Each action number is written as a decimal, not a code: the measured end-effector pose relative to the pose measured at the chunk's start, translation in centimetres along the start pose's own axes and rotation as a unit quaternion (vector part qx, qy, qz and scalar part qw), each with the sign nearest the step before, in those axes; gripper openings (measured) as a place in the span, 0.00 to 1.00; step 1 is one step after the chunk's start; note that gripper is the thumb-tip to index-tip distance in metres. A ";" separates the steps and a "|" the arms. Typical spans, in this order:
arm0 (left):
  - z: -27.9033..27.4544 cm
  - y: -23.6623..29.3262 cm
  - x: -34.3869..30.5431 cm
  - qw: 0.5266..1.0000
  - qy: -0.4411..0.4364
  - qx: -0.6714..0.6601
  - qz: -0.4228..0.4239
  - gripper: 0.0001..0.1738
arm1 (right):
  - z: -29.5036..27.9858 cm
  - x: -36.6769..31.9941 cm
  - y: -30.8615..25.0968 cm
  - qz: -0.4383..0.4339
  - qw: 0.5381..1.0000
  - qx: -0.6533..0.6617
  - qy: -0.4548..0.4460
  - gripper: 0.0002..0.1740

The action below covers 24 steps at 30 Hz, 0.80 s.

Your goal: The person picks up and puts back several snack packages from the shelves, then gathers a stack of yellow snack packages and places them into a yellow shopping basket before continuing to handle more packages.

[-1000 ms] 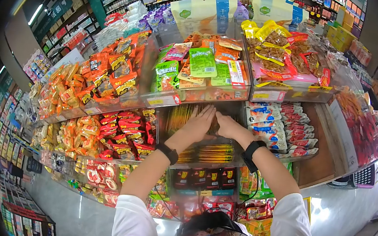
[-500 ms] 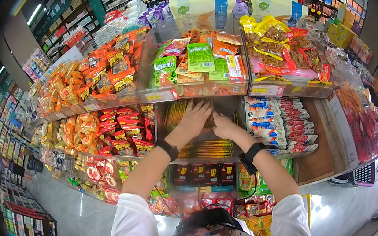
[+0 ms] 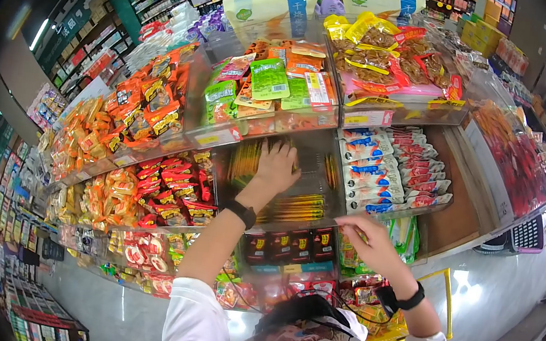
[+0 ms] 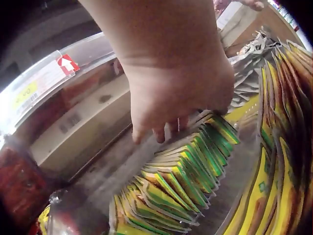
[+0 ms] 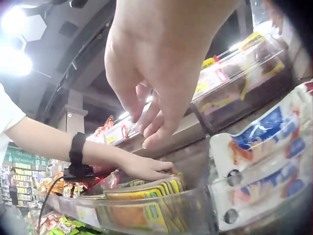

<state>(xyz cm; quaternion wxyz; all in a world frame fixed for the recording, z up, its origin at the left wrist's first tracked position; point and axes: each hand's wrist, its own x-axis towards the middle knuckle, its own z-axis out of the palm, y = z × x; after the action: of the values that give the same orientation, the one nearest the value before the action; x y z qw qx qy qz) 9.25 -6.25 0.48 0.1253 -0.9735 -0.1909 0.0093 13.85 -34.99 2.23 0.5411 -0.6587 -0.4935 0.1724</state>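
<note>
My left hand [image 3: 279, 166] is in a clear bin, its fingers reaching down over the far end of a row of upright, thin yellow-and-green snack packets [image 3: 244, 162]. In the left wrist view, the fingertips [image 4: 159, 135] hang beside the row's edge and the palm is close over the end packets [image 4: 215, 137]; the thumb is hidden. My right hand [image 3: 368, 240] is outside the bin, near its front right corner, with loosely bent fingers and nothing in them. A flat stack of yellow packets [image 3: 299, 208] lies at the bin's front.
White-and-blue snack packs [image 3: 366, 165] fill the bin on the right, and red packets [image 3: 172, 185] the one on the left. A higher tier with green and orange pouches [image 3: 270, 79] overhangs the back. Dark packages [image 3: 301, 242] stand below the front edge.
My right hand has left the packets and drawn back toward me, to the bin's front right. My left hand stays on the row. The head view has shifted slightly.
</note>
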 end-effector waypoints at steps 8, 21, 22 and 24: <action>-0.9 0.6 0.4 0.999 -0.037 0.012 0.001 0.36 | -2.0 -9.8 6.7 0.179 0.977 -0.070 0.096 0.10; 0.0 -1.3 0.5 0.996 -0.022 -0.027 0.082 0.52 | 0.0 -14.7 12.1 0.198 0.968 -0.048 0.150 0.07; 0.0 -1.4 0.4 0.996 -0.022 -0.032 0.080 0.51 | 0.0 -14.7 12.1 0.199 0.967 -0.054 0.149 0.07; 0.0 -1.5 0.3 0.996 -0.022 -0.043 0.075 0.49 | 0.0 -14.7 12.2 0.203 0.966 -0.068 0.143 0.08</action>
<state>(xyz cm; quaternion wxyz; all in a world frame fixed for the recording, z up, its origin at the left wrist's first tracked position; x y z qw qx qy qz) 8.99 -4.81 0.85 0.0776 -0.9892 -0.1200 0.0320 12.89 -46.40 -13.02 0.5138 -0.7980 -0.2778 0.1485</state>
